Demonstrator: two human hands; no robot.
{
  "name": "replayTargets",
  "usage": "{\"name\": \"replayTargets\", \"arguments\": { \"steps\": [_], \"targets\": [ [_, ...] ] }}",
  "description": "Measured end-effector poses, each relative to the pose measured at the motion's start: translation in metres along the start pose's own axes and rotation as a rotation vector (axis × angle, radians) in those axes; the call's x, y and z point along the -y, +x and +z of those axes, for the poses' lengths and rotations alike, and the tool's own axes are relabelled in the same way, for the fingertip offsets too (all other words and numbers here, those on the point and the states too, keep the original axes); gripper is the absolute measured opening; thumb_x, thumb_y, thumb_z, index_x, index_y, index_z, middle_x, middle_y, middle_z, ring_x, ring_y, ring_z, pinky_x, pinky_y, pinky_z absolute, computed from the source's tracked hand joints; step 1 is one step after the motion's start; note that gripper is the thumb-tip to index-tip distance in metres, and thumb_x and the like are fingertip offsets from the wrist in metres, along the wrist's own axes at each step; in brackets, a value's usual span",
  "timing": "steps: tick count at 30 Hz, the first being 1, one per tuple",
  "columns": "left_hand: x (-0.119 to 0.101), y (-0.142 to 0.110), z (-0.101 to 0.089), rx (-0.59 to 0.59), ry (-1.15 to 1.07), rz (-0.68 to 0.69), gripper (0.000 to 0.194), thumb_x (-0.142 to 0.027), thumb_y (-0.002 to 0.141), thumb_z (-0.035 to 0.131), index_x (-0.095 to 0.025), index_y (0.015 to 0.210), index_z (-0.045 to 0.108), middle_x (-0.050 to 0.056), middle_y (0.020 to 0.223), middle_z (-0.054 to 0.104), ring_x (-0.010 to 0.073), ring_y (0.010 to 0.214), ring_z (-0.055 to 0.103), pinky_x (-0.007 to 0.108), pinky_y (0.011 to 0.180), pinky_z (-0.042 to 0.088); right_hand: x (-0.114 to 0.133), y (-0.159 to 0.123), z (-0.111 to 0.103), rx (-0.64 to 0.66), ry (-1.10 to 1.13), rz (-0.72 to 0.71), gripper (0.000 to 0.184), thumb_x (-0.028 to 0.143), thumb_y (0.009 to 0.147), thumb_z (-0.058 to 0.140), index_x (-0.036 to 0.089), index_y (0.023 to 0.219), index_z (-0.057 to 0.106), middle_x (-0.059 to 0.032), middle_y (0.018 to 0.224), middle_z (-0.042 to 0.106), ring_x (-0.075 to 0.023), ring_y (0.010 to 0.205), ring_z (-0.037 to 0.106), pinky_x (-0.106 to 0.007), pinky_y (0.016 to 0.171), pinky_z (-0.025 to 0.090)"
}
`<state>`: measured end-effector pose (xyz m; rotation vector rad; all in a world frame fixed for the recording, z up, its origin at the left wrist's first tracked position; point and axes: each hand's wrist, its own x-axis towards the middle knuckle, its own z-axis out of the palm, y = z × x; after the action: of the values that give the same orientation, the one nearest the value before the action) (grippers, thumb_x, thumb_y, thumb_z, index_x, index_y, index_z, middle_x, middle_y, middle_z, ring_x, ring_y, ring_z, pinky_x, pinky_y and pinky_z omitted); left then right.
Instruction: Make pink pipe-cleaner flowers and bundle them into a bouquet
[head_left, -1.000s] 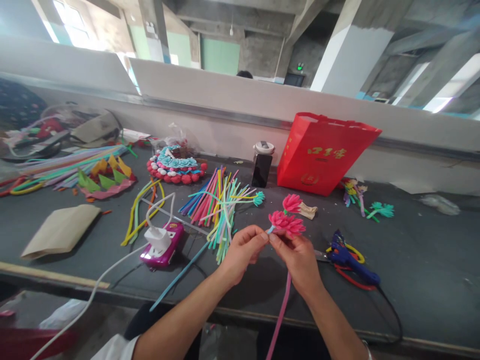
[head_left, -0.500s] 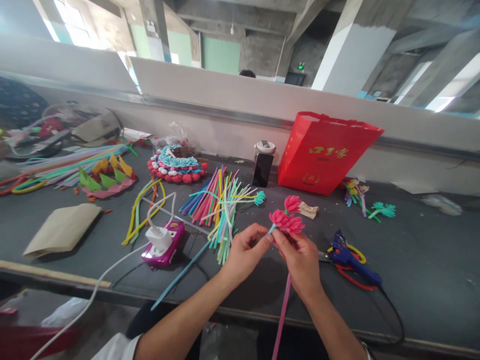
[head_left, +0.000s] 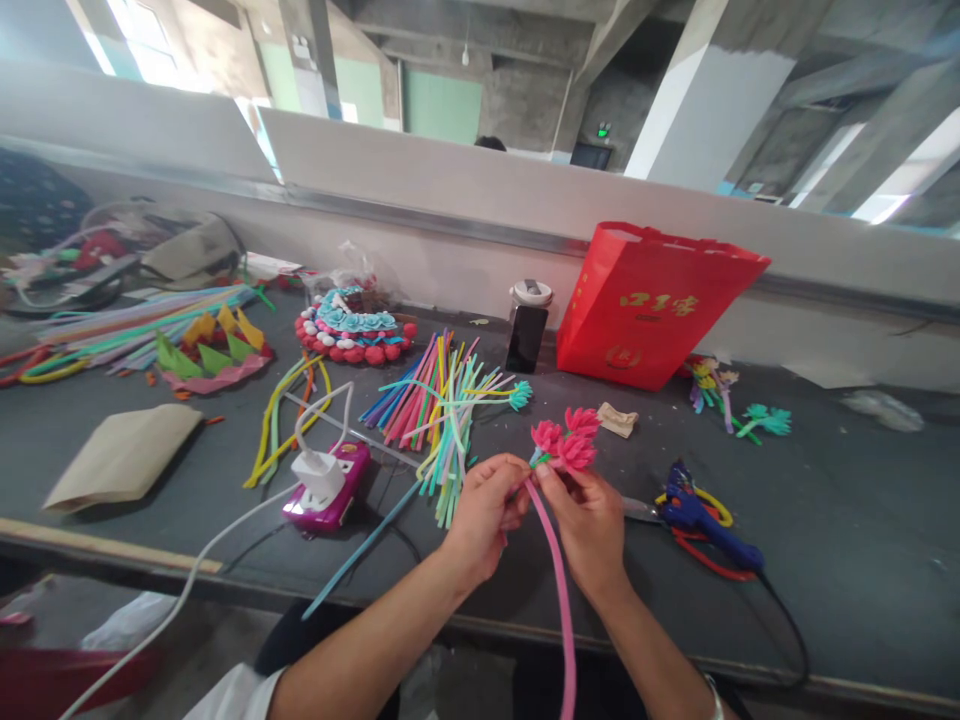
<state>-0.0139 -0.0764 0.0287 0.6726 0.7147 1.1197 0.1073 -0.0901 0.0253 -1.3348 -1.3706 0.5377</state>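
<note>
Three pink pipe-cleaner flowers sit bunched above my fingertips, their short green and pale blue stems close together. My left hand pinches at the stems from the left, thumb against forefinger. From the right, my right hand grips the bunch just below the blooms. A long pink pipe cleaner starts at the fingertips and curves down between my forearms past the table edge. Which fingers press on it is partly hidden. Right of my right hand lie a blue glue gun and scissors.
Cut pipe cleaners lie left of my hands, near a purple power socket with a white plug and cable. A red bag, a dark phone and finished flowers stand or lie behind. A brown paper packet is far left.
The flowers have turned, so three blooms now show apart. The long pink pipe cleaner has come up to my left fingertips and bends between my hands. My right hand has shifted slightly left.
</note>
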Motion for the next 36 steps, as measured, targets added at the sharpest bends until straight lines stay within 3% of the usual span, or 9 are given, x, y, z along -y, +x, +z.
{"name": "replayTargets", "arguments": {
  "steps": [3, 6, 11, 14, 18, 22, 25, 31, 36],
  "targets": [
    [-0.001, 0.000, -0.001, 0.036, 0.038, 0.041, 0.026, -0.037, 0.073, 0.071, -0.015, 0.071, 0.057, -0.005, 0.048, 0.050, 0.0026, 0.039, 0.026, 0.020, 0.041, 0.012, 0.002, 0.004, -0.003, -0.006, 0.028, 0.001, 0.022, 0.038, 0.084, 0.066, 0.018, 0.078, 0.072, -0.0024, 0.071, 0.071, -0.0178, 0.064, 0.063, -0.028, 0.066, 0.048],
    [-0.002, 0.001, -0.003, 0.048, 0.041, 0.067, 0.031, -0.039, 0.073, 0.074, -0.015, 0.071, 0.056, -0.006, 0.050, 0.048, 0.0029, 0.041, 0.027, 0.019, 0.042, 0.013, 0.005, 0.006, -0.008, 0.110, 0.117, 0.023, 0.022, 0.039, 0.085, 0.065, 0.018, 0.084, 0.071, -0.0034, 0.077, 0.071, -0.0182, 0.071, 0.064, -0.028, 0.069, 0.050],
    [-0.003, 0.003, -0.006, -0.015, 0.059, 0.125, 0.032, -0.040, 0.073, 0.076, -0.014, 0.069, 0.058, -0.007, 0.052, 0.044, 0.0036, 0.045, 0.031, 0.019, 0.044, 0.018, 0.008, 0.006, -0.010, 0.310, 0.183, 0.125, 0.031, 0.043, 0.079, 0.071, 0.018, 0.098, 0.066, -0.0010, 0.075, 0.064, -0.0132, 0.057, 0.056, -0.021, 0.047, 0.045],
    [-0.002, 0.001, -0.006, -0.004, 0.073, 0.130, 0.032, -0.041, 0.074, 0.074, -0.014, 0.069, 0.057, -0.007, 0.048, 0.041, 0.0040, 0.044, 0.028, 0.019, 0.044, 0.016, 0.007, 0.005, -0.011, 0.308, 0.182, 0.133, 0.025, 0.041, 0.084, 0.066, 0.019, 0.095, 0.068, 0.0009, 0.070, 0.061, -0.0106, 0.052, 0.051, -0.020, 0.044, 0.041],
    [0.000, 0.000, -0.003, 0.008, 0.028, 0.102, 0.034, -0.041, 0.074, 0.075, -0.015, 0.068, 0.053, -0.009, 0.048, 0.036, 0.0035, 0.043, 0.022, 0.019, 0.043, 0.013, 0.007, 0.007, -0.014, 0.280, 0.144, 0.056, 0.018, 0.035, 0.085, 0.066, 0.019, 0.089, 0.070, 0.0005, 0.070, 0.063, -0.0118, 0.060, 0.055, -0.022, 0.056, 0.046],
    [0.002, 0.002, -0.004, 0.099, 0.036, 0.079, 0.031, -0.041, 0.077, 0.072, -0.016, 0.077, 0.054, -0.007, 0.055, 0.045, 0.0038, 0.045, 0.028, 0.018, 0.043, 0.016, 0.007, 0.009, -0.018, 0.212, 0.099, 0.044, 0.018, 0.034, 0.083, 0.067, 0.019, 0.091, 0.071, -0.0002, 0.072, 0.065, -0.0127, 0.061, 0.056, -0.022, 0.057, 0.047],
    [0.002, 0.004, -0.008, 0.109, 0.216, 0.181, 0.026, -0.037, 0.078, 0.072, -0.016, 0.087, 0.059, -0.004, 0.065, 0.053, 0.0060, 0.053, 0.039, 0.018, 0.048, 0.026, 0.006, 0.009, -0.018, 0.181, 0.132, 0.084, 0.019, 0.034, 0.082, 0.068, 0.019, 0.093, 0.072, -0.0010, 0.073, 0.067, -0.0134, 0.060, 0.057, -0.022, 0.055, 0.046],
    [0.001, 0.002, -0.011, -0.028, 0.797, 0.543, 0.014, -0.029, 0.087, 0.059, -0.016, 0.086, 0.066, 0.001, 0.071, 0.061, 0.0114, 0.062, 0.050, 0.023, 0.059, 0.036, 0.007, 0.010, -0.018, 0.173, 0.125, 0.085, 0.018, 0.034, 0.081, 0.068, 0.019, 0.090, 0.072, -0.0027, 0.077, 0.070, -0.0155, 0.066, 0.060, -0.023, 0.059, 0.048],
    [-0.002, -0.001, -0.009, 0.011, 0.877, 0.582, 0.020, -0.027, 0.091, 0.052, -0.017, 0.078, 0.064, 0.001, 0.066, 0.059, 0.0114, 0.061, 0.053, 0.023, 0.060, 0.037, 0.009, 0.011, -0.019, 0.177, 0.079, 0.069, 0.016, 0.033, 0.081, 0.068, 0.019, 0.085, 0.072, -0.0012, 0.072, 0.068, -0.0141, 0.063, 0.058, -0.023, 0.059, 0.047]
  ]
}}
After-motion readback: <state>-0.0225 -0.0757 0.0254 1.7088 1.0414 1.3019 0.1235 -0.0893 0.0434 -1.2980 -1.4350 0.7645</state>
